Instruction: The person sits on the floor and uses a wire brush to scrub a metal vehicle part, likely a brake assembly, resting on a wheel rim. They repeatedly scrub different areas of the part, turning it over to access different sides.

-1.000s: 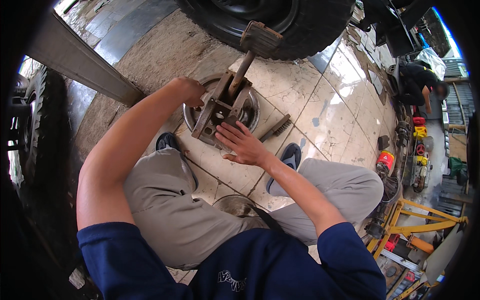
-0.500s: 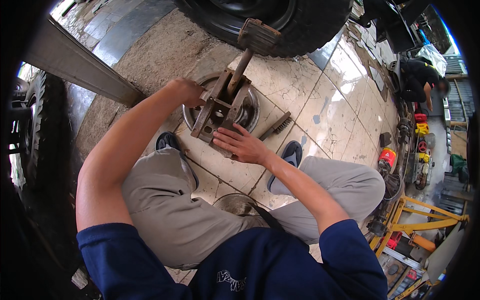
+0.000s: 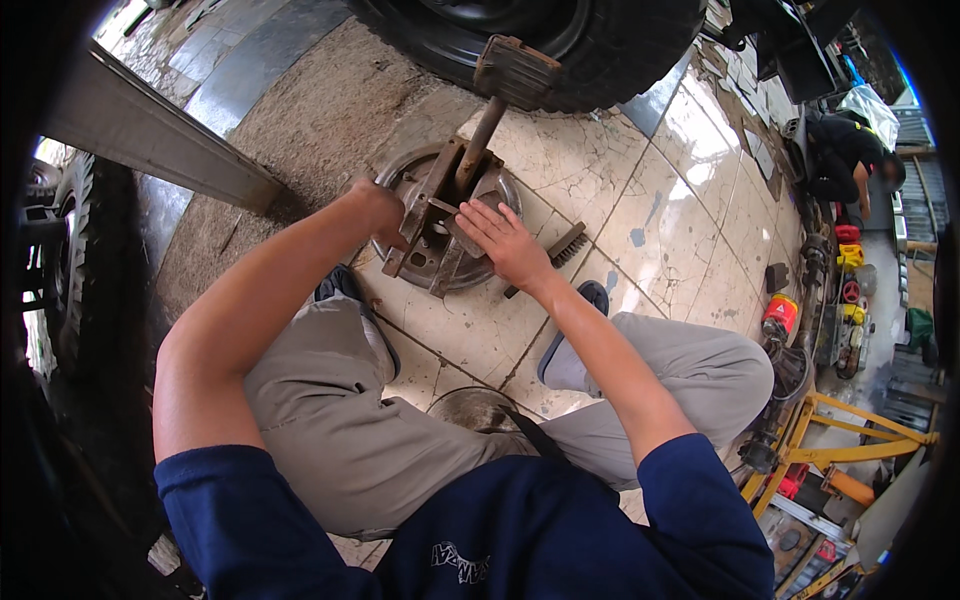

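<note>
A rusty pedal assembly, a metal bracket with a long arm and a ribbed foot pad, lies across a round metal wheel rim on the floor, the pad pointing away from me. My left hand is closed on the bracket's left side; its fingertips are partly hidden. Over the bracket's right side plate lies my right hand, fingers stretched and close together. Beneath them shows the edge of a flat grey piece, perhaps sandpaper, held against the metal. A wire brush lies just right of that hand.
A large tyre stands beyond the pedal pad. A grey metal post rises at the left. Along the right are a long axle, a red can and a yellow frame. Another person works at the far right.
My right hand has slid forward along the bracket with the flat grey piece under it. The left hand has shifted slightly nearer me along the bracket's side, still gripping. The bracket has turned little, if at all.
</note>
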Demonstrator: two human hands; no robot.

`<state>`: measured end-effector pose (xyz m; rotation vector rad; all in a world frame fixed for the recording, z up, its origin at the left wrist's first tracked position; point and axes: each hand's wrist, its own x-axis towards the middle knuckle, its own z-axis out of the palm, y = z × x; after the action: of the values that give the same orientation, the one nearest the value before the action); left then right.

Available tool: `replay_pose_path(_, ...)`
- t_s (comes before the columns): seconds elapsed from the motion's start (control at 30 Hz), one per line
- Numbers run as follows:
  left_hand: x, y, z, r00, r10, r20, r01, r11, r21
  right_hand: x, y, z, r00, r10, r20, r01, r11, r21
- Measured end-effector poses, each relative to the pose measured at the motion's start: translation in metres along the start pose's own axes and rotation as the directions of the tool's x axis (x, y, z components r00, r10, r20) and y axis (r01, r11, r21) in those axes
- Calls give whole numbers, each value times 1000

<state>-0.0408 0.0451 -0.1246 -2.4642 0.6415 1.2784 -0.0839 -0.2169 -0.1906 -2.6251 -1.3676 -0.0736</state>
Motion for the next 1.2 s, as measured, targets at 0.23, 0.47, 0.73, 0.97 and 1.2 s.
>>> replay_pose_path(0.23,5,0,5,999,4,-32,-4,1000,-3,10,17,-4,985,170,15,-169,985,-19)
replay_pose_path(0.47,2,5,-1,999,5,-34,-4,1000,17,20,22,8,958,282,-40,-285,954,-95)
replay_pose_path(0.73,2,10,-4,998,39,-45,-35,996,83,28,13,8,948,315,-31,-315,925,-213)
replay_pose_path(0.97,1,12,-4,998,31,-62,-26,996,80,19,-6,11,946,323,-31,-321,919,-228)
replay_pose_path(1.2,-4,13,-2,995,30,-96,-22,996,84,26,-1,2,952,305,12,-277,880,-387)
